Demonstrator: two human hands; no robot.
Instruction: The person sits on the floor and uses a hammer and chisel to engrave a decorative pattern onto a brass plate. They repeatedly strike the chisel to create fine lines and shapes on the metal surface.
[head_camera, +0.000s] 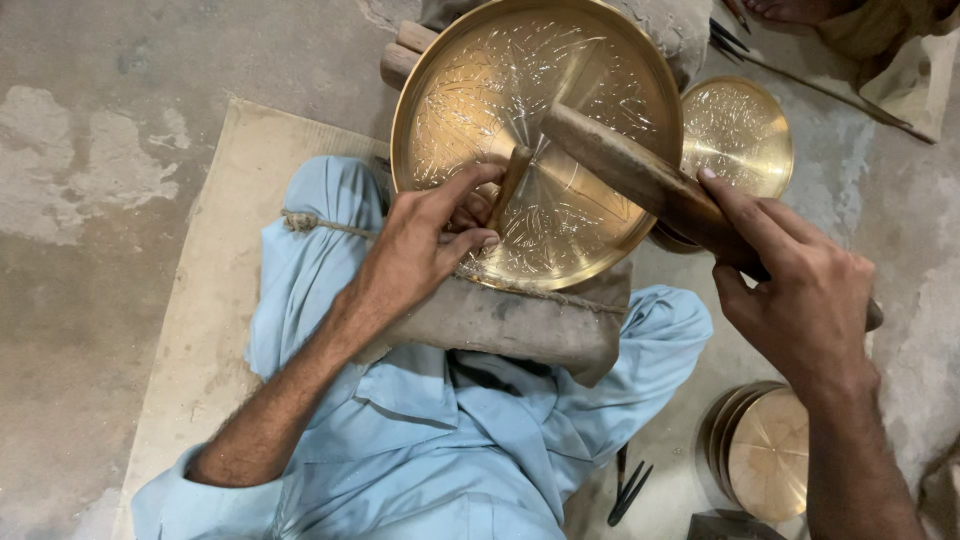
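The left hand (425, 240) pinched a chisel (510, 185) on the half-engraved brass plate (600, 60); the right hand (800, 290), at four o'clock, gripped a wooden mallet (630, 170); the plate's lower part lay bare.

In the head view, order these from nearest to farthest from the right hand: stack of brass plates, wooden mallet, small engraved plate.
1. wooden mallet: held in the right hand.
2. small engraved plate: just above the hand.
3. stack of brass plates: below, beside the forearm.

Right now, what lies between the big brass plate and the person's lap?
In the head view, a grey-brown cloth pad lies under the big brass plate, over the light blue clothing.
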